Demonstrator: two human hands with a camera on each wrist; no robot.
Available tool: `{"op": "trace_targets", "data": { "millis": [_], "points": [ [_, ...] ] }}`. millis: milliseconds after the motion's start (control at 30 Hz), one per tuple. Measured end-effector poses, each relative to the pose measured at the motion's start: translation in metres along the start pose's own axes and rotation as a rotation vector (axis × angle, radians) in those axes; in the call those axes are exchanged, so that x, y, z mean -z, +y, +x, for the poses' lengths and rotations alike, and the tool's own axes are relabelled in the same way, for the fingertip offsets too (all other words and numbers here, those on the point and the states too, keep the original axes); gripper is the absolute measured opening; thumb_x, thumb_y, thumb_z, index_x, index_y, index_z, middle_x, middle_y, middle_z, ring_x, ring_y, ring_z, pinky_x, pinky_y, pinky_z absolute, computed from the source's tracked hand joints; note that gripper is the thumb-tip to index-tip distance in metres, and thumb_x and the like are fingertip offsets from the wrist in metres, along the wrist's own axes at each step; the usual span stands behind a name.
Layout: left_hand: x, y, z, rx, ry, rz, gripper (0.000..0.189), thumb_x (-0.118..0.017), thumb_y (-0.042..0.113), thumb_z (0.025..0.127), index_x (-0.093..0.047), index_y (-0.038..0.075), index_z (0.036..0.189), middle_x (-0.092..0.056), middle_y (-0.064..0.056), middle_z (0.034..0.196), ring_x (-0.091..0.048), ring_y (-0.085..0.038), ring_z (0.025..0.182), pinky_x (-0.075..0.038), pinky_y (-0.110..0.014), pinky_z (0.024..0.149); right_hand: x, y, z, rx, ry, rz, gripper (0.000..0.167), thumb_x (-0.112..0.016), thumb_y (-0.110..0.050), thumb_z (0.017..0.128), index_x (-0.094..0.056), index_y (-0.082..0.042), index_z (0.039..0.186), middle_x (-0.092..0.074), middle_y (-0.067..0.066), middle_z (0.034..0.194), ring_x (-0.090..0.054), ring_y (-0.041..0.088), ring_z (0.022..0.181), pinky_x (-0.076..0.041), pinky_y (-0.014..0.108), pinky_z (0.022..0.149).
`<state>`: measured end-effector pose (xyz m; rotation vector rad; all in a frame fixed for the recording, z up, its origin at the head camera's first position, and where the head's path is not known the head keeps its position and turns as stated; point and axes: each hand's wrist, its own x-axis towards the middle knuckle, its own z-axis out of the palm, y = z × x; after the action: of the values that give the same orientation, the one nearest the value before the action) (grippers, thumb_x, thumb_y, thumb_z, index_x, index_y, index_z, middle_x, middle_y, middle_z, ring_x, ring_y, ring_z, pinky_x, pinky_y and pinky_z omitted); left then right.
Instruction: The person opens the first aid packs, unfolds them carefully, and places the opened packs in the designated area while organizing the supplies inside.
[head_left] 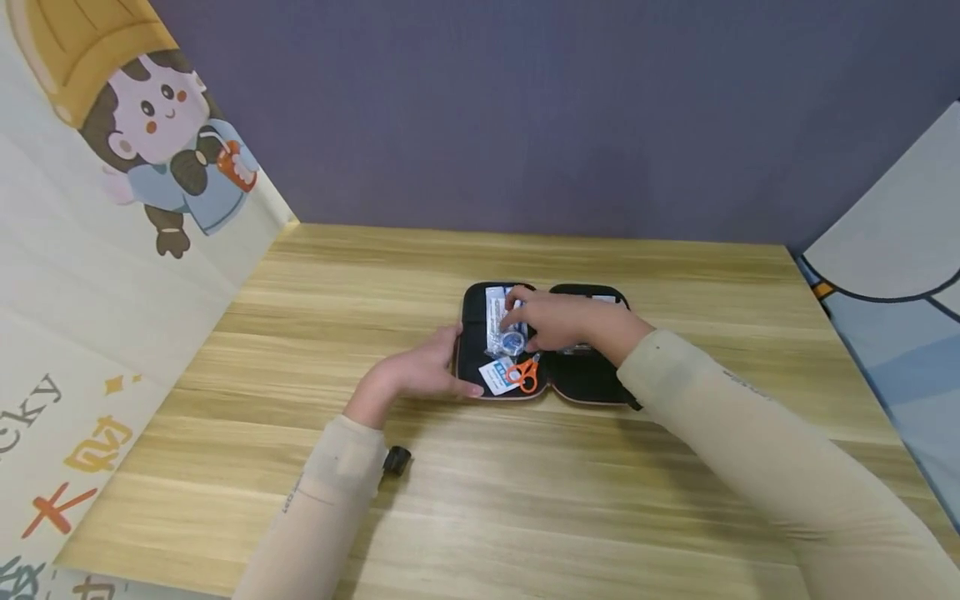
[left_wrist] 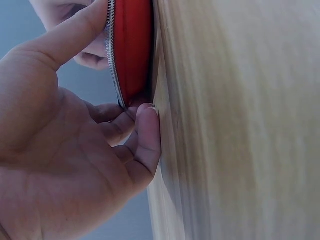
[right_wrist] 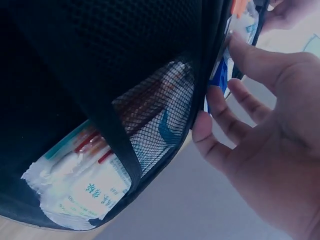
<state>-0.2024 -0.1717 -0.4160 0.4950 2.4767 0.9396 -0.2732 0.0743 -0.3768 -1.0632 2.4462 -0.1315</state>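
Note:
A zip case (head_left: 471, 358) lies spread open on the table, black inside and red outside. My left hand (head_left: 420, 367) grips its left edge, thumb on the rim and fingers curled against the red side (left_wrist: 134, 50). Over the left half, my right hand (head_left: 558, 319) reaches down with fingers apart, fingertips right at a clear plastic packet (head_left: 493, 312). A round blue-and-white item (head_left: 513, 342) lies below that packet, near orange-handled scissors (head_left: 527, 377) and a white-and-blue card (head_left: 495, 377). In the right wrist view, a mesh pocket (right_wrist: 167, 112) and a strap hold white packets (right_wrist: 90, 195).
The wood-grain table (head_left: 300, 333) extends around the case, with a dark panel (head_left: 525, 125) behind it. A printed cartoon sheet (head_left: 112, 292) hangs along the left. A small black object (head_left: 397, 460) shows beside the left sleeve.

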Motion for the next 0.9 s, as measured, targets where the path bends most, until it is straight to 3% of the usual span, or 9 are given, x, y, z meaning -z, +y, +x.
{"op": "trace_targets", "data": {
  "millis": [133,333,600,700,900],
  "points": [
    [0.000,0.001,0.000,0.008,-0.002,-0.007,0.103,-0.090,0.032,0.084,-0.029,0.001,0.161,-0.044,-0.023,0.158,-0.042,-0.036,0.150,-0.031,-0.053,0.130,-0.002,0.001,-0.001,0.022,0.033,-0.030,0.047,-0.074,-0.023,0.102,-0.063,-0.024,0.147,-0.038,0.010,0.164,-0.053,0.031,0.140,-0.053,0.049,0.110],
    [-0.001,0.001,0.000,-0.001,0.004,-0.010,0.102,-0.090,0.031,0.083,-0.031,0.000,0.160,-0.046,-0.024,0.156,-0.044,-0.037,0.149,-0.032,-0.055,0.130,-0.003,0.005,-0.012,0.075,0.180,-0.013,0.042,-0.073,-0.026,0.102,-0.066,-0.010,0.140,-0.055,0.011,0.151,-0.055,0.030,0.140,-0.051,0.050,0.114],
    [0.000,0.002,-0.001,0.038,-0.002,-0.001,0.111,-0.090,0.032,0.083,-0.022,0.000,0.165,-0.037,-0.027,0.164,-0.036,-0.039,0.156,-0.027,-0.054,0.132,-0.006,0.013,-0.041,0.123,0.387,0.035,0.036,-0.074,-0.014,0.101,-0.070,-0.001,0.134,-0.072,0.012,0.121,-0.068,0.026,0.107,-0.059,0.045,0.093],
    [-0.001,0.001,-0.001,0.052,-0.001,-0.001,0.114,-0.090,0.033,0.083,-0.019,-0.001,0.166,-0.034,-0.028,0.166,-0.033,-0.040,0.158,-0.026,-0.055,0.133,-0.009,0.021,-0.054,0.107,0.441,0.050,0.034,-0.075,-0.012,0.099,-0.072,0.001,0.130,-0.074,0.015,0.119,-0.070,0.028,0.105,-0.060,0.047,0.091],
    [-0.001,0.002,-0.002,0.071,0.003,-0.019,0.117,-0.091,0.032,0.083,-0.016,-0.002,0.166,-0.031,-0.028,0.168,-0.030,-0.041,0.160,-0.024,-0.055,0.134,-0.021,0.041,-0.083,0.002,0.449,0.060,0.028,-0.077,-0.014,0.098,-0.075,0.000,0.122,-0.076,0.013,0.112,-0.068,0.023,0.094,-0.059,0.044,0.081]
  ]
}}
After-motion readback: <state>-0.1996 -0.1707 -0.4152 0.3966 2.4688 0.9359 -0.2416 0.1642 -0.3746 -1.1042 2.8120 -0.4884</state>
